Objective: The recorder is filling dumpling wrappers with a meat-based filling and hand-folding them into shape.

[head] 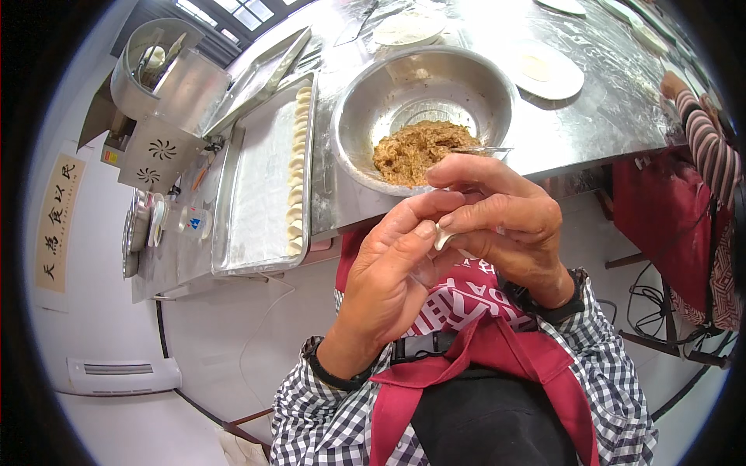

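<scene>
Between my two hands, over the front edge of the table, is a small white dough dumpling [443, 237], mostly covered by fingers. My left hand [393, 262] pinches it with thumb and forefinger. From the other side, the thumb and fingers of my right hand [507, 224] press on its edge. Just beyond them stands a wide steel bowl [425, 64] holding brown minced filling [422, 148]. A metal utensil [481, 149] rests in the filling, partly hidden behind my right hand. Left of the bowl, a lined metal tray [256, 175] carries a row of folded dumplings [297, 169] along its right side.
A white plate [562, 76] with a round dough wrapper [535, 68] lies right of the bowl. Behind it sits a floury plate [408, 29]. A steel machine [169, 122] and another tray [256, 81] stand at left. At right is another person's striped sleeve [705, 134].
</scene>
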The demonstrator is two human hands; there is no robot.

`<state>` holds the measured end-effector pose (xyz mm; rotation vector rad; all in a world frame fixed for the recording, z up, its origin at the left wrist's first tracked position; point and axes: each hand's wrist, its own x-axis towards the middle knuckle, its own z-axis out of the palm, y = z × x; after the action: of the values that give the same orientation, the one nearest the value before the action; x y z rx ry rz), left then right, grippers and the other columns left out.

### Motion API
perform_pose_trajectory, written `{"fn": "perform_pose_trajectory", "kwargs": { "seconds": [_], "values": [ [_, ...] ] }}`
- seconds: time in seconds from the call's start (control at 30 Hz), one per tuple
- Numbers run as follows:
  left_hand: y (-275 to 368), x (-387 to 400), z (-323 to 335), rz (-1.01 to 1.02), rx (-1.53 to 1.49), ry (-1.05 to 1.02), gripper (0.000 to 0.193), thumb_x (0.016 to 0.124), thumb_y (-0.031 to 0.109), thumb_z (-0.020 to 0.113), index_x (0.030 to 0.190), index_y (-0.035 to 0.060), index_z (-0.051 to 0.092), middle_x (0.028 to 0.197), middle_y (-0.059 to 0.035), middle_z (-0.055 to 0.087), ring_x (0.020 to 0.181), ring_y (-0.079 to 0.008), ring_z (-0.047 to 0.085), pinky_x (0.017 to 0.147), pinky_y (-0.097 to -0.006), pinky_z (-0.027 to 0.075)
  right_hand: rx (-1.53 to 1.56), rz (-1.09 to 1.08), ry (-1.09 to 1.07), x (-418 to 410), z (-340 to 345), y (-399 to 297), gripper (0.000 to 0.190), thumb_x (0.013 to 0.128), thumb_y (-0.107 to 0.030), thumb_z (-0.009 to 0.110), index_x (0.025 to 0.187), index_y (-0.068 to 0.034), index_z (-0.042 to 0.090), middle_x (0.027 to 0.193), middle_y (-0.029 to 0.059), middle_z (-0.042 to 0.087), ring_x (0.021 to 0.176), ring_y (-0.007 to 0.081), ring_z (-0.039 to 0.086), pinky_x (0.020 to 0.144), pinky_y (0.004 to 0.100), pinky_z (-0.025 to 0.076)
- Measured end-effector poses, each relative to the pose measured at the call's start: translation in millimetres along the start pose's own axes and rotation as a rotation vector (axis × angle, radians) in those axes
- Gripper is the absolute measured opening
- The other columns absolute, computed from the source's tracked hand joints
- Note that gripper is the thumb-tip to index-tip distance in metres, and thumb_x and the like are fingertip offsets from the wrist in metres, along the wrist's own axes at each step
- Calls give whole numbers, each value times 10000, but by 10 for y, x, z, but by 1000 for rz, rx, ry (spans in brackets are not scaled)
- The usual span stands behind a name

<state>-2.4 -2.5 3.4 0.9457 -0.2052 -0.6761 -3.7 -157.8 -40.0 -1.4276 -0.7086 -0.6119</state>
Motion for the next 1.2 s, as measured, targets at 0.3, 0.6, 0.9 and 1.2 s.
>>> {"fn": "perform_pose_trajectory", "kwargs": {
  "seconds": [0.3, 0.6, 0.9, 1.2],
  "values": [
    [-18, 9, -24, -10, -60, -11, 339, 911, 132, 392, 1207, -32, 395, 1169, -142, 477, 1079, -203, 485, 931, -378, 404, -117, -46, 22, 21, 13, -32, 207, 651, -63, 707, 844, -16, 649, 1104, 208, 537, 1005, 265, 545, 791, 319, 460],
    [-11, 35, -13, -10, -64, -1, 336, 906, 115, 386, 1211, -24, 397, 1175, -143, 475, 1075, -200, 488, 933, -372, 400, -175, -66, 84, 29, 41, -44, 197, 648, -43, 699, 833, -17, 641, 1087, 211, 541, 999, 264, 547, 739, 291, 478],
    [-6, 46, -5, -32, -93, -3, 337, 902, 134, 411, 1198, -27, 405, 1178, -149, 478, 1082, -216, 490, 917, -372, 411, -163, -88, 86, 16, 25, -37, 193, 649, -70, 711, 820, -21, 638, 1070, 211, 547, 993, 285, 548, 768, 335, 477],
    [0, 30, -55, -42, -168, -41, 315, 918, 122, 393, 1199, -20, 415, 1171, -137, 485, 1066, -190, 491, 920, -353, 405, -67, -156, 59, 18, 23, 29, 244, 644, -81, 720, 862, -6, 637, 1058, 208, 557, 999, 287, 546, 775, 336, 474]
  ]
}}
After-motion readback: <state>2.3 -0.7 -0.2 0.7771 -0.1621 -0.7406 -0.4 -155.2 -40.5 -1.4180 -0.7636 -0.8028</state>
